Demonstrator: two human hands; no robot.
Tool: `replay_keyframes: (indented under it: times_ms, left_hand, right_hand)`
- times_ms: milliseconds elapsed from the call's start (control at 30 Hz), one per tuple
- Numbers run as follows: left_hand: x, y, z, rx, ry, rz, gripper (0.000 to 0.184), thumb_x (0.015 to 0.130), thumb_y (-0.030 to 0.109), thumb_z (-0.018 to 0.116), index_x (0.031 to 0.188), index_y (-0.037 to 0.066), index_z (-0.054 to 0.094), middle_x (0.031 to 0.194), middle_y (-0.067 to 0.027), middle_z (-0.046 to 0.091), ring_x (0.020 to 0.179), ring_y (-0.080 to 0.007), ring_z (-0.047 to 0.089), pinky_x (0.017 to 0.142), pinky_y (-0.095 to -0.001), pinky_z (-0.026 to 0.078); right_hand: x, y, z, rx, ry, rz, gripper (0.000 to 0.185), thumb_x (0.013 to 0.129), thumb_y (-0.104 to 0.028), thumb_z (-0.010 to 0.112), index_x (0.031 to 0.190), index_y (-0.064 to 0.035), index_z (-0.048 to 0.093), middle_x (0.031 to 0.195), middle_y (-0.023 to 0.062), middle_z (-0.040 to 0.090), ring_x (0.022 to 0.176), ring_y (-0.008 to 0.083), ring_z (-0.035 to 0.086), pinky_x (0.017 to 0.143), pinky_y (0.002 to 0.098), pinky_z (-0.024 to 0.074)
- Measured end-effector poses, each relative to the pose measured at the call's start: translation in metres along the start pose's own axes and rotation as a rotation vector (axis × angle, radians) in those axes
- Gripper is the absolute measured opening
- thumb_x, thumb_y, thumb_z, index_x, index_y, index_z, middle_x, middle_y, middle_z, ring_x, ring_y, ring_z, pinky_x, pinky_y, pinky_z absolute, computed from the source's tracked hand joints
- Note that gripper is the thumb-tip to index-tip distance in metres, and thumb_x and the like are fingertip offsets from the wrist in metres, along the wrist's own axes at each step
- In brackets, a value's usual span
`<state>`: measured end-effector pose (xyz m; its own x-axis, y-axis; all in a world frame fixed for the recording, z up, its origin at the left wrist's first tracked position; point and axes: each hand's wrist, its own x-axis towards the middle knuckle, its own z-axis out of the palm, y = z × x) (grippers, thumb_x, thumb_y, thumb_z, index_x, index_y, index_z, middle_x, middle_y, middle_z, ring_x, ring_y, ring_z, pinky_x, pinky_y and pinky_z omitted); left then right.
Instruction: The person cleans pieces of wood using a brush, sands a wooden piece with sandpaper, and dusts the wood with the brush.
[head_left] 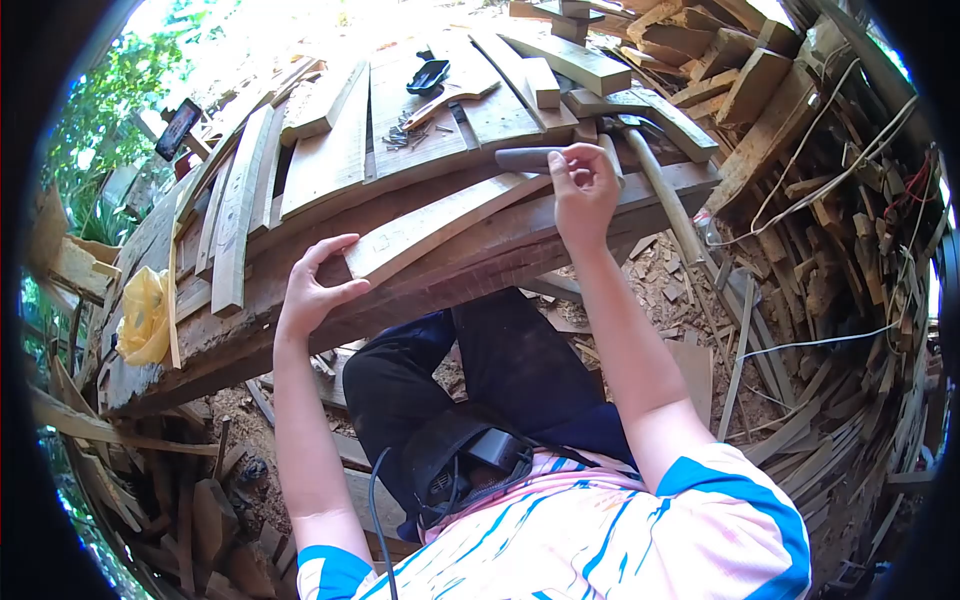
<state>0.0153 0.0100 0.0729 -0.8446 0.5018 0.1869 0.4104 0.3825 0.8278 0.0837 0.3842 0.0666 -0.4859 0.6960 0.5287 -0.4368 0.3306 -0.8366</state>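
Note:
A pale wooden board (445,225) lies slantwise on the near edge of a thick, dark timber bench. At the board's left end is my left hand (315,285), with thumb and fingers curved about its two corners and a gap between palm and wood. My right hand (585,190) pinches a dark grey flat bar (527,159) by its right end. The bar sits over the far end of the board; whether the two touch is hard to tell. Just right of that hand, a hammer-like tool with a long wooden handle (655,185) leans across the bench edge.
On the bench (150,380) are several planks (335,150), a wooden-handled tool (450,103), scattered nails (403,135) and a black tray-like object (428,76). A yellow plastic bag (143,315) hangs at the left, near a phone (178,130). Stacked scrap wood (840,250) and cables line the right.

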Motion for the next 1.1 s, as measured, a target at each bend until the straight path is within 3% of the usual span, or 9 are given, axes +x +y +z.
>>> replay_keyframes:
  times_ms: [100,167,267,400,500,600,733,933,1100]
  left_hand:
    - [0.001,0.017,0.004,0.094,-0.008,0.019,0.079,0.062,0.035,0.096,0.132,0.009,0.069,0.126,-0.0092,0.068,0.124,-0.0243,0.06,0.112,-0.0391,0.043]
    - [0.0,0.022,0.007,0.196,0.001,0.022,0.08,0.062,0.037,0.095,0.133,0.011,0.069,0.126,-0.0098,0.068,0.126,-0.0262,0.058,0.114,-0.041,0.042]
    - [0.002,0.021,0.009,0.26,0.011,0.002,0.08,0.061,0.041,0.095,0.131,0.014,0.07,0.13,-0.0089,0.069,0.128,-0.0283,0.058,0.114,-0.0436,0.042]
    - [0.003,0.02,0.009,0.248,0.015,0.081,0.078,0.062,0.041,0.094,0.129,0.01,0.071,0.124,-0.007,0.072,0.125,-0.0273,0.061,0.113,-0.0423,0.043]
    - [0.004,0.017,0.008,0.241,0.02,0.105,0.077,0.062,0.041,0.094,0.128,0.008,0.071,0.124,-0.0081,0.073,0.125,-0.0273,0.061,0.112,-0.0417,0.045]
    - [0.005,0.016,0.006,0.267,0.009,0.105,0.078,0.062,0.038,0.095,0.129,0.007,0.071,0.128,-0.0112,0.071,0.126,-0.029,0.06,0.112,-0.0426,0.043]
    - [0.003,0.002,0.006,0.236,0.031,0.127,0.077,0.062,0.035,0.095,0.129,0.006,0.071,0.129,-0.0127,0.071,0.125,-0.0304,0.061,0.111,-0.0432,0.045]
    - [0.003,0.001,0.006,0.21,0.021,0.108,0.077,0.062,0.033,0.094,0.131,0.009,0.071,0.133,-0.012,0.07,0.129,-0.03,0.06,0.116,-0.043,0.043]
    - [0.001,-0.002,0.008,0.231,0.054,0.119,0.077,0.061,0.036,0.092,0.131,0.011,0.071,0.132,-0.0097,0.071,0.128,-0.0291,0.06,0.116,-0.0423,0.041]
  right_hand:
    - [-0.002,-0.02,-0.016,-0.153,0.036,-0.06,0.013,0.085,-0.001,0.079,0.09,-0.0102,0.072,0.083,-0.0042,0.066,0.068,0.0054,0.05,0.063,0.0252,0.0439]
    - [-0.004,-0.044,-0.022,-0.317,0.011,-0.545,0.018,0.08,0.001,0.079,0.09,-0.0124,0.074,0.086,-0.0004,0.071,0.07,0.0129,0.052,0.068,0.0293,0.0469]
    - [-0.01,-0.056,-0.021,-0.389,-0.13,-0.731,0.022,0.075,0.002,0.08,0.089,-0.0147,0.077,0.091,0.0009,0.075,0.076,0.0192,0.057,0.072,0.032,0.0486]
    - [-0.023,-0.047,-0.015,-0.369,-0.456,-0.637,0.02,0.076,0.001,0.081,0.086,-0.0162,0.079,0.097,-0.0042,0.078,0.092,0.0206,0.064,0.082,0.0332,0.0491]
    - [-0.023,-0.037,0.004,-0.325,-0.413,-0.643,0.019,0.079,-0.001,0.081,0.09,-0.0166,0.08,0.103,-0.0035,0.079,0.099,0.0222,0.064,0.089,0.0341,0.0491]
    - [-0.014,-0.03,0.001,-0.544,-0.542,-0.637,0.027,0.089,-0.019,0.075,0.117,-0.0184,0.076,0.135,0.0001,0.069,0.132,0.0307,0.056,0.113,0.045,0.0407]
    - [0.0,-0.013,-0.002,-0.622,-0.542,-0.507,0.057,0.095,-0.026,0.072,0.146,-0.0085,0.056,0.144,0.0141,0.058,0.134,0.0351,0.053,0.115,0.0484,0.038]
    - [0.011,-0.009,0.002,-0.823,-0.487,-0.505,0.065,0.093,-0.029,0.076,0.148,-0.0038,0.052,0.137,0.0189,0.059,0.128,0.0399,0.055,0.111,0.051,0.0407]
    - [0.024,0.007,0.006,-0.759,-0.44,-0.491,0.067,0.087,-0.027,0.083,0.141,0.0032,0.056,0.126,0.0222,0.062,0.12,0.0423,0.059,0.105,0.0489,0.0453]
